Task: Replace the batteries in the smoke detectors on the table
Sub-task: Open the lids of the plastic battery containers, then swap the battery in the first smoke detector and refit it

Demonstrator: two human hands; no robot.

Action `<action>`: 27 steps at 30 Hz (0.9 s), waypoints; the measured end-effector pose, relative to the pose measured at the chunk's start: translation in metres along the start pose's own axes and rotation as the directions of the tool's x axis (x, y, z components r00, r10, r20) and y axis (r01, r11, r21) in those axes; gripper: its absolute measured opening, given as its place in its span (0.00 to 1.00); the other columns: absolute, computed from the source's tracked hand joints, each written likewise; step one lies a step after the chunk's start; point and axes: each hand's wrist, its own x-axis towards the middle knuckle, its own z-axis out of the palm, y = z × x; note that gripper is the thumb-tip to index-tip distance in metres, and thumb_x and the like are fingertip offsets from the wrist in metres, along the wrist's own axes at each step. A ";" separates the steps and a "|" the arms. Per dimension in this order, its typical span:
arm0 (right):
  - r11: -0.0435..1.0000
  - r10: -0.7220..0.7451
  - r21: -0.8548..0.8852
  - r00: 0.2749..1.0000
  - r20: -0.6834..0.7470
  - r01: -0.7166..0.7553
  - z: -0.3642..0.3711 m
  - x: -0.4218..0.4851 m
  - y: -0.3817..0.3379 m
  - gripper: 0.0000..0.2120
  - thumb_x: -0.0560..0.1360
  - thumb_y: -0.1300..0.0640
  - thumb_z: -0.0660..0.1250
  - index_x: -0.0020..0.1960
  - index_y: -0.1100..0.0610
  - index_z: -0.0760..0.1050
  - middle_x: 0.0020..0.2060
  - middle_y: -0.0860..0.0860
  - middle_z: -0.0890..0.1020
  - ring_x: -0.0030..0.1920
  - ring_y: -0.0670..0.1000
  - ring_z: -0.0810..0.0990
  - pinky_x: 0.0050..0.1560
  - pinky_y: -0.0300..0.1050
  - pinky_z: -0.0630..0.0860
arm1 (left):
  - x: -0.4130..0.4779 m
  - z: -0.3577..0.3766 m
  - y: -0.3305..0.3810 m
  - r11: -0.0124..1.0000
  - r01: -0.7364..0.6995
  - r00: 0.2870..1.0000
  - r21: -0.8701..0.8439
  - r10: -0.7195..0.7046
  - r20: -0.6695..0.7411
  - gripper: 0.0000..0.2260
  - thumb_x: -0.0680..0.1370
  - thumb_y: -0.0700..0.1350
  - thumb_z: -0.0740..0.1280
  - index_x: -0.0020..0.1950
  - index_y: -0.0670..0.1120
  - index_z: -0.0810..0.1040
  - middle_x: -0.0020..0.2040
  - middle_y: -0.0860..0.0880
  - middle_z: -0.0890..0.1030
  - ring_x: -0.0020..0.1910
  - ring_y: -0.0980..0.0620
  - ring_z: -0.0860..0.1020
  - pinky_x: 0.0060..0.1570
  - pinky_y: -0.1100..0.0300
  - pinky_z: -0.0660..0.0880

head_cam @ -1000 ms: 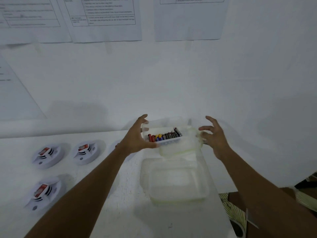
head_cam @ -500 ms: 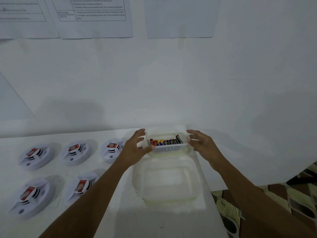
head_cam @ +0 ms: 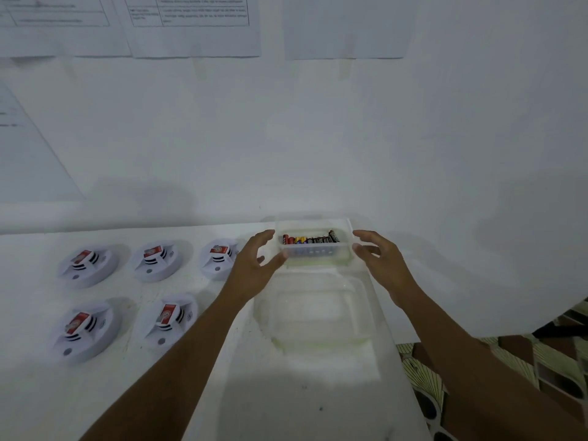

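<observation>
Several white round smoke detectors lie in two rows on the left of the white table [head_cam: 318, 393], among them one at the back [head_cam: 157, 259] and one nearer me [head_cam: 167, 319], each with a red-labelled part on top. A small clear tray of batteries [head_cam: 313, 249] stands by the wall. My left hand [head_cam: 254, 265] is at its left side, fingers spread, thumb at the tray's front corner. My right hand [head_cam: 378, 259] hovers at its right side with the fingers apart.
A larger clear plastic container [head_cam: 315, 316] sits just in front of the battery tray, with nothing in it. The table's right edge runs close to my right forearm, with patterned floor [head_cam: 509, 361] beyond. Printed sheets hang on the white wall [head_cam: 191, 23].
The battery tray was held up above the larger container and now rests on the table by the wall. Both hands have loosened and spread beside it.
</observation>
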 end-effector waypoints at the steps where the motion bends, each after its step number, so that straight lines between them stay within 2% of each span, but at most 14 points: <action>1: 1.000 -0.018 -0.004 1.000 0.001 0.018 -0.001 -0.006 -0.002 0.12 0.78 0.49 0.67 0.60 0.42 0.78 0.61 0.43 0.78 0.59 0.44 0.78 0.51 0.40 0.74 | -0.007 0.000 0.001 1.000 -0.014 1.000 0.003 0.014 -0.008 0.24 0.77 0.50 0.69 0.72 0.50 0.69 0.69 0.56 0.72 0.67 0.59 0.69 0.62 0.62 0.70; 5: 0.999 -0.042 0.024 0.999 0.020 0.042 -0.003 -0.057 0.001 0.09 0.78 0.52 0.68 0.57 0.44 0.79 0.58 0.40 0.80 0.57 0.41 0.78 0.55 0.41 0.74 | -0.055 0.001 -0.002 1.000 -0.027 1.000 -0.003 0.027 0.000 0.20 0.77 0.49 0.70 0.68 0.53 0.72 0.65 0.58 0.74 0.65 0.61 0.71 0.62 0.60 0.74; 9: 0.996 -0.045 0.078 0.999 -0.003 0.045 -0.003 -0.101 0.014 0.11 0.77 0.55 0.69 0.58 0.45 0.79 0.58 0.40 0.80 0.58 0.42 0.79 0.55 0.39 0.74 | -0.097 0.000 -0.010 1.000 -0.001 1.000 -0.007 0.001 0.030 0.22 0.77 0.52 0.69 0.69 0.58 0.69 0.65 0.59 0.73 0.65 0.59 0.72 0.61 0.61 0.73; 13: 0.991 -0.051 0.124 0.998 -0.029 0.054 0.000 -0.116 0.021 0.13 0.77 0.56 0.69 0.61 0.49 0.79 0.57 0.42 0.82 0.60 0.43 0.79 0.61 0.41 0.74 | -0.114 0.002 -0.012 0.999 0.012 0.999 -0.037 -0.011 0.030 0.25 0.77 0.54 0.66 0.73 0.55 0.67 0.69 0.58 0.72 0.67 0.62 0.70 0.54 0.76 0.70; 15: 0.988 -0.043 0.149 0.998 -0.045 0.050 0.002 -0.111 0.018 0.13 0.77 0.57 0.69 0.61 0.49 0.79 0.56 0.42 0.83 0.59 0.41 0.79 0.62 0.41 0.73 | -0.111 0.005 -0.008 0.999 0.014 0.999 -0.041 -0.012 0.031 0.25 0.78 0.53 0.65 0.74 0.53 0.66 0.70 0.57 0.71 0.68 0.62 0.70 0.54 0.79 0.68; 18: 0.986 -0.009 0.165 0.999 -0.037 0.015 0.003 -0.094 0.011 0.11 0.78 0.54 0.68 0.60 0.46 0.80 0.56 0.46 0.83 0.55 0.42 0.80 0.58 0.42 0.74 | -0.096 0.007 -0.003 1.000 0.005 1.000 0.001 -0.005 0.016 0.25 0.79 0.54 0.64 0.76 0.52 0.65 0.72 0.55 0.71 0.69 0.61 0.69 0.63 0.70 0.63; 19: 0.988 0.002 0.153 1.000 -0.029 0.002 0.003 -0.087 0.010 0.11 0.78 0.54 0.68 0.59 0.45 0.80 0.56 0.47 0.83 0.51 0.42 0.79 0.54 0.42 0.73 | -0.091 0.007 -0.002 1.000 0.012 1.000 0.008 -0.012 0.007 0.25 0.79 0.55 0.64 0.75 0.52 0.65 0.71 0.54 0.72 0.68 0.61 0.69 0.64 0.68 0.63; 21: 0.993 0.021 0.113 1.000 -0.014 -0.019 0.001 -0.077 0.008 0.11 0.79 0.53 0.67 0.60 0.44 0.79 0.57 0.50 0.83 0.46 0.42 0.77 0.51 0.41 0.72 | -0.085 0.008 0.002 1.000 0.021 1.000 0.015 -0.020 -0.008 0.24 0.79 0.53 0.65 0.75 0.52 0.67 0.70 0.53 0.73 0.66 0.62 0.71 0.62 0.68 0.64; 24: 0.999 0.016 0.037 1.000 -0.022 -0.015 0.000 -0.074 0.004 0.11 0.79 0.52 0.67 0.60 0.45 0.78 0.58 0.49 0.82 0.56 0.45 0.79 0.54 0.41 0.72 | -0.085 0.007 0.005 1.000 0.017 1.000 0.026 -0.018 0.006 0.24 0.79 0.53 0.65 0.75 0.52 0.66 0.70 0.54 0.73 0.65 0.63 0.70 0.56 0.76 0.63; 27: 0.992 -0.103 -0.093 0.984 -0.145 0.090 0.007 -0.082 -0.010 0.12 0.79 0.54 0.67 0.61 0.51 0.78 0.58 0.46 0.81 0.59 0.46 0.78 0.60 0.42 0.72 | -0.089 -0.004 0.005 0.999 -0.007 1.000 0.034 0.006 0.021 0.25 0.80 0.54 0.63 0.76 0.51 0.65 0.72 0.54 0.70 0.69 0.59 0.68 0.60 0.70 0.64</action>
